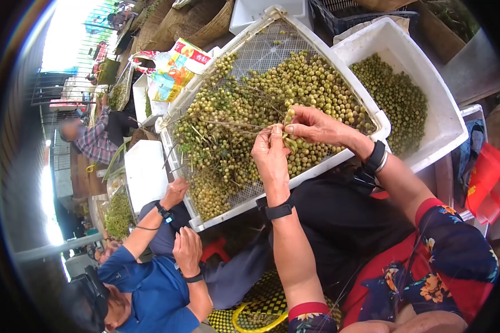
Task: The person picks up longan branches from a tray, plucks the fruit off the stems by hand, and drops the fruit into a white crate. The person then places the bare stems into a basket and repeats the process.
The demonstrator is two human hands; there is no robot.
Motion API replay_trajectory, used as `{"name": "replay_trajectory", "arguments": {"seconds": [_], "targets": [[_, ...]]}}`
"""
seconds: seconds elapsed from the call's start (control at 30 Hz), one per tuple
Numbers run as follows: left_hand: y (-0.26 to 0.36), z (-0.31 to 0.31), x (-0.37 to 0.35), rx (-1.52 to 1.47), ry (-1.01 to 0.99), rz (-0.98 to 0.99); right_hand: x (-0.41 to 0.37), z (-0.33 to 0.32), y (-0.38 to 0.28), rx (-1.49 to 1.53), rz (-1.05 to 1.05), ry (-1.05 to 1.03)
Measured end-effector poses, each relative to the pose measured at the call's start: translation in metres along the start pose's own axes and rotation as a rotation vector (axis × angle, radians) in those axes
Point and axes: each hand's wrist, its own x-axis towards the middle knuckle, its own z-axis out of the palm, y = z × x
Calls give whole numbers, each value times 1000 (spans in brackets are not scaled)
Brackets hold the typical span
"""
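Observation:
Over a white mesh tray [258, 53] heaped with small round yellow-green fruits [316, 83], my two hands almost meet. My left hand [272, 152] is closed, thumb against fingers, on a thin fruit stem [239, 124] that runs out to the left. My right hand [322, 130] pinches a small yellow-green fruit [289, 114] close to the left fingertips. Some yellow-green pieces show between the hands, too small to name. Fruit still on twigs [205, 130] lies tangled on the tray's left side, with loose fruit to the right.
A white tub [447, 119] of smaller green fruits stands right of the tray. Beside me a co-worker in a blue shirt [155, 291] has both hands near the tray's lower left corner. A printed bag [175, 69], a white box [145, 172] and a yellow-black basket [255, 311] are around.

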Motion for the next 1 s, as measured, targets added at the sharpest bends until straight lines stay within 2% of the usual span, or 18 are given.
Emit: {"name": "replay_trajectory", "arguments": {"seconds": [0.07, 0.13, 0.23, 0.33, 0.4, 0.47, 0.67, 0.87, 0.93, 1.0], "targets": [[0, 2, 0, -8, 44, -19, -1, -1, -1, 88, 0, -48], [2, 2, 0, -85, -5, -53, -2, -5, 0, 145, 53, -66], [3, -1, 0, -191, -52, -121, -2, -6, 10, 503, 219, -103], [8, 0, -2, -277, -59, -169, -2, -9, 19, 642, 195, -172], [9, 0, -3, -329, -68, -188, -4, -8, 15, 635, 232, -124], [9, -2, -4, -342, -29, -150, -3, -13, 18, 672, 180, -207], [13, -22, 3, -314, 131, -62, -10, -19, 5, 671, 122, -174], [12, -25, 5, -363, 138, -36, -13, -9, 7, 641, 212, -86], [13, -24, 5, -366, 139, -27, -23, 0, -7, 390, 190, -34], [14, -17, 2, -262, 93, 63, -19, 9, -8, 139, 208, -10]]}}
